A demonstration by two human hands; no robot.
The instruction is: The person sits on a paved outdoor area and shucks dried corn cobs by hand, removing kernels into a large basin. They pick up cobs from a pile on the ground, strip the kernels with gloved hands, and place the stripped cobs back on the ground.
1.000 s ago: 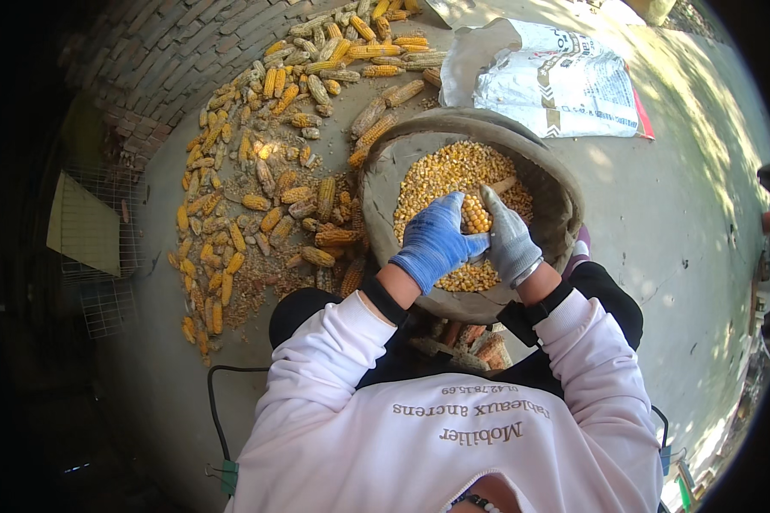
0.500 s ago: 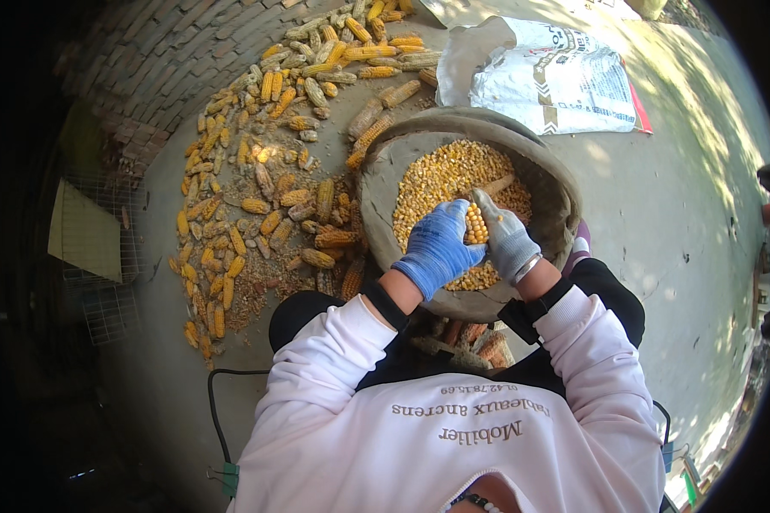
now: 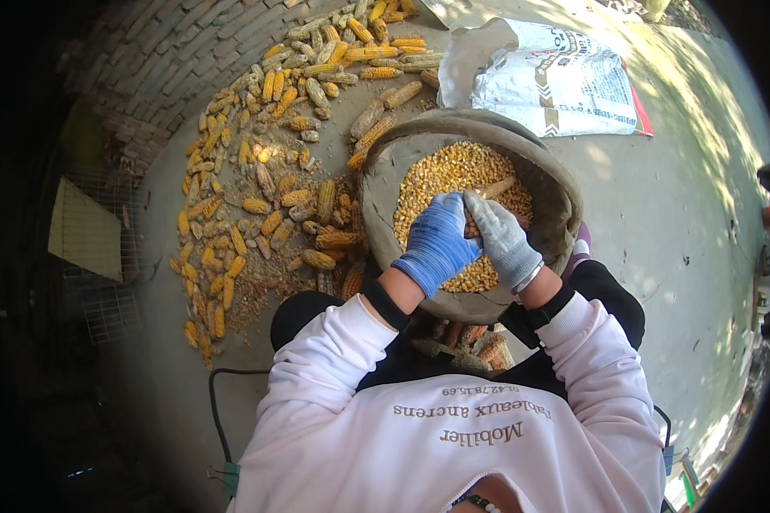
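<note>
Over a round grey basin (image 3: pixel 382 192), both my hands are closed around a corn cob (image 3: pixel 471 226). My left hand (image 3: pixel 439 239), in a blue knit glove, grips it from the left. My right hand (image 3: pixel 503 241), in a grey-white glove, wraps it from the right with its fingers over the far end. Only a narrow strip of the cob shows between the gloves; the rest is hidden. Loose yellow kernels (image 3: pixel 441 175) fill the basin's bottom under my hands. A pale stripped cob (image 3: pixel 496 186) lies on the kernels just beyond my right fingers.
Many yellow corn cobs (image 3: pixel 231 244) spread over the concrete floor to the left. A white woven sack (image 3: pixel 565 81) lies flat beyond the basin. Several reddish stripped cobs (image 3: pixel 466 335) sit between my legs. A wire cage (image 3: pixel 111 312) stands at far left, near a brick wall (image 3: pixel 171 56).
My right hand has shifted and turned over the cob, its fingers now nearer the left glove. The yellow kernel rows that showed between the gloves are mostly covered. My left hand has barely moved.
</note>
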